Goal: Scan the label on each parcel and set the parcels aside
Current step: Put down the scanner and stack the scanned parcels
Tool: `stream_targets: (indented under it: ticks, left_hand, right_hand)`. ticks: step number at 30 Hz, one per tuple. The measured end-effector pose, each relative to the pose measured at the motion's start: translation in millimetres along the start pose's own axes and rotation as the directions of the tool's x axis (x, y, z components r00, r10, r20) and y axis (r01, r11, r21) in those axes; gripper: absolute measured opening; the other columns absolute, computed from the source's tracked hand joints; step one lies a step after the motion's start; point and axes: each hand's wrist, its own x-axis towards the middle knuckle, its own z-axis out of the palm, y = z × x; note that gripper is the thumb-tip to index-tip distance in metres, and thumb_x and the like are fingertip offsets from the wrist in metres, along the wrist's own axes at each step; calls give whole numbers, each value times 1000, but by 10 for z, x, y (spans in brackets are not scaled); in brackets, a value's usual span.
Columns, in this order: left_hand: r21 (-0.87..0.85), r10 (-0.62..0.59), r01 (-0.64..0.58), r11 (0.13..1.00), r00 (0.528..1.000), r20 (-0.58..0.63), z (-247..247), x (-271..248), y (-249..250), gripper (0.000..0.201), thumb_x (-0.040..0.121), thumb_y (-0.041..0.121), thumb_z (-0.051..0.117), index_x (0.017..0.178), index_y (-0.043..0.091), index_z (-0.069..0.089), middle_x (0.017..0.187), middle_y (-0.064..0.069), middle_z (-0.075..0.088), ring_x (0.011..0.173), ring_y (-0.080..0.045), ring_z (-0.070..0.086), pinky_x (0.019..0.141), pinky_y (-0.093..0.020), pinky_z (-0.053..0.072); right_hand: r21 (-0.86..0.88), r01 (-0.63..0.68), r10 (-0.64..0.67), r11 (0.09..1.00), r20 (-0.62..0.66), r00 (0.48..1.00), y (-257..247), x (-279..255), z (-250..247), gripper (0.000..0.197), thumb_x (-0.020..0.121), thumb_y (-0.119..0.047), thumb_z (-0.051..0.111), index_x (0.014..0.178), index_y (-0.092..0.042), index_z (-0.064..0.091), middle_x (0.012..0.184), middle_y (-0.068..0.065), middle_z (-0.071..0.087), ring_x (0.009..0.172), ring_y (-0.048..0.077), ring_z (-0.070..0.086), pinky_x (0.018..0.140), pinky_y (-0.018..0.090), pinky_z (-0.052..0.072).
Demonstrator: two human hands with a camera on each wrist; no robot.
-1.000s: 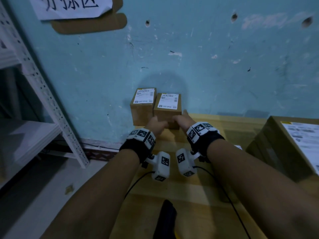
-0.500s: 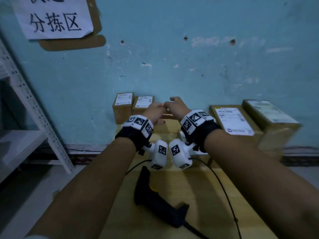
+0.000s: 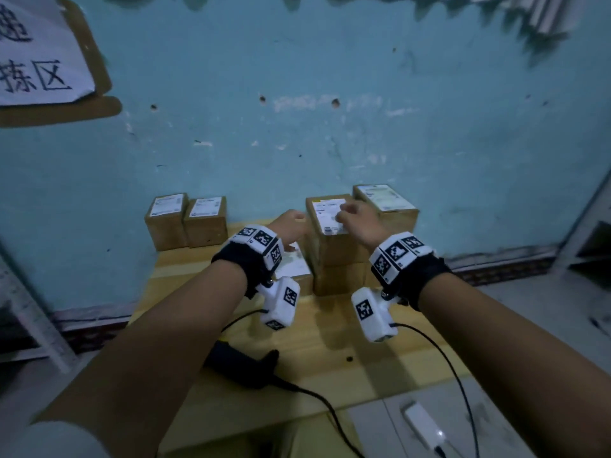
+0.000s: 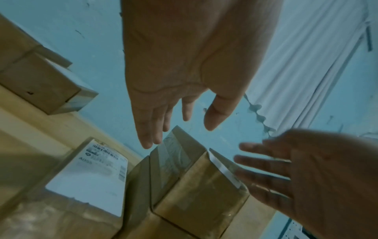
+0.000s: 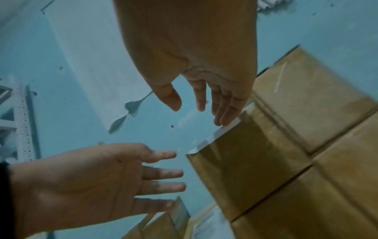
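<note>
The top parcel point(image 3: 327, 214) on the right stack sits by the wall, label up, between the left hand point(image 3: 292, 223) and right hand point(image 3: 355, 216), both empty with fingers spread. Two parcels point(image 3: 186, 219) stand aside left, probably scanned; several remain. Only the head view shows the scanner point(image 3: 238, 361) lying idle; the wrist views show the palms.

A parcel sorting room: labelled cardboard parcels point(image 3: 205, 219), handheld scanner point(image 3: 241, 365), metal shelving point(image 3: 29, 325).
</note>
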Motion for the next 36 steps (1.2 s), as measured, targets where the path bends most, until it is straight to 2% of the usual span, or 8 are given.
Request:
stream_targets:
  ticks: [3, 7, 10, 13, 21, 24, 33, 36]
  left_hand:
    - [-22, -13, 13, 1000, 1000, -1, 66, 29, 9, 40, 94, 11, 46, 134, 14, 42, 91, -6, 51, 90, -18, 47, 80, -32, 40]
    - [-16, -15, 16, 1000, 999, 42, 170, 48, -10, 50, 93, 11, 49, 140, 16, 35, 132, -19, 51, 90, -20, 48, 78, -35, 46]
    - [-74, -50, 54, 996, 997, 55, 224, 110, -15, 47, 91, 15, 56, 133, 24, 37, 123, -11, 55, 91, -22, 53, 88, -40, 49]
    - [-63, -74, 78, 995, 995, 73, 254, 140, -10, 39, 90, 12, 54, 128, 13, 44, 108, -8, 57, 73, -19, 57, 76, -38, 54]
    - [20, -62, 62, 998, 998, 3, 262, 216, -111, 36, 91, 6, 45, 126, 10, 53, 93, -6, 59, 63, -13, 49, 55, -21, 41]
    - [2, -46, 46, 999, 999, -29, 260, 226, -149, 37, 91, 4, 45, 127, 9, 53, 119, -15, 62, 62, -11, 49, 52, -20, 41]
    - [-58, -2, 1, 998, 1000, -29, 153, 266, -256, 35, 94, 12, 48, 129, 12, 52, 103, -6, 60, 67, -9, 48, 58, -19, 37]
    - [-85, 12, -13, 996, 1000, -7, 118, 263, -270, 34, 93, 10, 49, 127, 10, 54, 122, -12, 61, 73, -10, 52, 61, -19, 40]
  right_hand:
    - [-86, -30, 31, 996, 9, 999, 148, -8, -166, 43, 89, -12, 50, 129, 5, 51, 124, 13, 58, 115, 27, 54, 99, 34, 42]
    - [-97, -48, 53, 994, 53, 997, 220, -32, -193, 32, 87, -11, 50, 113, 5, 60, 111, 22, 64, 106, 40, 59, 89, 43, 48]
    - [-46, -44, 48, 998, 73, 996, 233, -45, -182, 26, 88, -10, 49, 109, -1, 60, 116, 19, 65, 100, 36, 63, 80, 39, 51]
    - [-4, -58, 58, 998, 98, 993, 201, -59, -177, 27, 88, -7, 47, 111, 0, 61, 117, 17, 65, 93, 31, 65, 62, 27, 47]
    - [-186, -2, 20, 983, 93, 995, 187, -99, -163, 37, 91, -15, 52, 122, 3, 57, 127, 21, 59, 116, 34, 56, 99, 40, 46]
    - [-225, -19, 39, 974, 83, 996, 148, -124, -124, 41, 91, -23, 52, 126, -2, 55, 132, 19, 55, 123, 34, 49, 106, 44, 38]
    - [42, -125, 122, 991, 52, 991, 132, -133, -46, 57, 91, -13, 53, 141, 0, 29, 143, 14, 45, 130, 29, 46, 103, 32, 38]
    - [53, -117, 111, 992, 111, 988, 116, -129, 5, 41, 91, -9, 51, 130, 1, 49, 135, 14, 55, 122, 29, 53, 98, 32, 42]
